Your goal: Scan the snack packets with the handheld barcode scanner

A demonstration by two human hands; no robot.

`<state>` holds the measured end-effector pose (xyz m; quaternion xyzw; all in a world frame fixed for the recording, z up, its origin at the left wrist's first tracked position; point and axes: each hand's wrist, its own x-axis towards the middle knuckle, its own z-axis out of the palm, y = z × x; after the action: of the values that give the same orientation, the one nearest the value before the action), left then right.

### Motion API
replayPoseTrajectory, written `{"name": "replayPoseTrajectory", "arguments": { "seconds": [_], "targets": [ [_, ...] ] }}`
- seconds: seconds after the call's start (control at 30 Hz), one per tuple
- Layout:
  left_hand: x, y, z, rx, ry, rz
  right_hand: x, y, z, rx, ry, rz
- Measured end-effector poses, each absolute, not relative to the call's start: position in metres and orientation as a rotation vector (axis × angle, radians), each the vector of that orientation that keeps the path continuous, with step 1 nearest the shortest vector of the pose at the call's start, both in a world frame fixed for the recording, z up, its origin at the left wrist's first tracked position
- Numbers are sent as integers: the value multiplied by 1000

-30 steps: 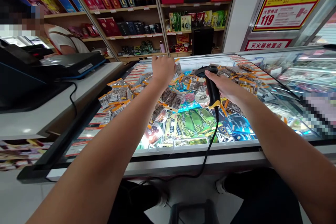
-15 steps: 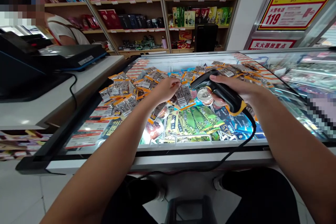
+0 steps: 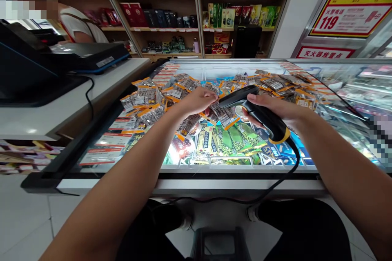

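**One packet at the scanner, many more on the glass**

In the centre of the frame the left hand (image 3: 196,102) pinches a packet (image 3: 222,114) between closed fingertips, just above the freezer (image 3: 232,170) glass. The right hand (image 3: 275,110) is wrapped tight around the scanner (image 3: 237,97), whose head points left, very near this packet. The pile (image 3: 147,98) behind is large. Which packets are already done I cannot tell, but probably much is left.
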<state>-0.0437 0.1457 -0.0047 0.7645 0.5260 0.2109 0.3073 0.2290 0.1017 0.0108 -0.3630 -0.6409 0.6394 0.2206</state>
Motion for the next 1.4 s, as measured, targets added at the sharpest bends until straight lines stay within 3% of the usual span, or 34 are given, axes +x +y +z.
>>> {"name": "replayPoseTrajectory", "arguments": {
  "seconds": [0.2,0.43,0.73,1.4],
  "targets": [
    [-45,145,-2,2284,1460,459,231,102,13,-961,-1809,1720],
    [-55,143,0,2640,2043,563,230,109,18,-1018,-1503,1600],
    [8,158,-32,2553,1894,240,231,117,11,-1013,-1433,1650],
    [-105,148,-27,2655,1902,-28,241,127,7,-999,-1402,1636]
  ]
}}
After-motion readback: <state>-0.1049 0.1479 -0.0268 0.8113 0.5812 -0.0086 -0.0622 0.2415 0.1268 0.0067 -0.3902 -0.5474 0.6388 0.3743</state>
